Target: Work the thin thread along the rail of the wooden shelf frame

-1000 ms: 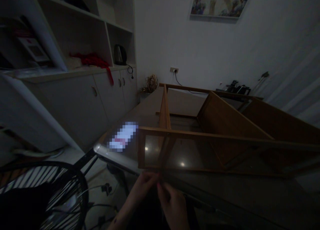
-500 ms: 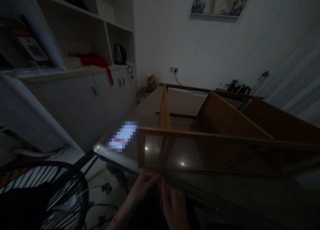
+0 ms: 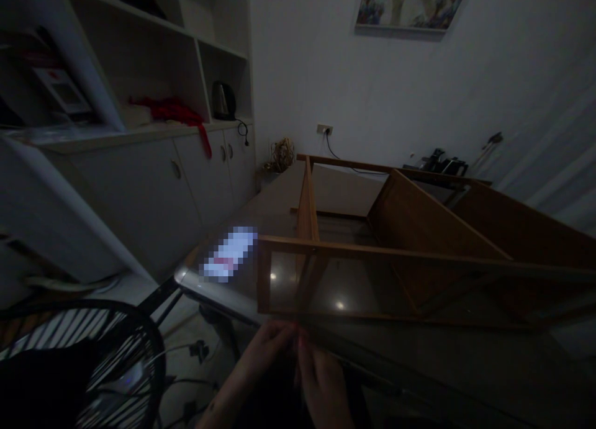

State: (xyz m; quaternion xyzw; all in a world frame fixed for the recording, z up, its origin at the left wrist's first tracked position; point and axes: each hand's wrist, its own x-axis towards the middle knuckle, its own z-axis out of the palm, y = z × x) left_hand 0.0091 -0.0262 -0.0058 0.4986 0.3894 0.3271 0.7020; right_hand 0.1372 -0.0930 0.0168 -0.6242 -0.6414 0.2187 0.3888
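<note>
Close together at the table's near edge, my left hand and my right hand meet at the fingertips. Both have their fingers pinched together. Whatever lies between them is too small and dark to make out. Just beyond the hands, a brown wooden shelf frame lies on its side across the glossy table, with upright divider boards inside it. A bright, pixelated rectangle rests on the table to the left of the frame.
A black slatted chair stands at lower left, with cables and a plug on the floor beside it. White cabinets line the left wall, holding a kettle and red cloth. Dark items stand behind the frame.
Hardly anything differs. My hands stay together at the same spot, with only a slight shift of the fingers and right hand.
</note>
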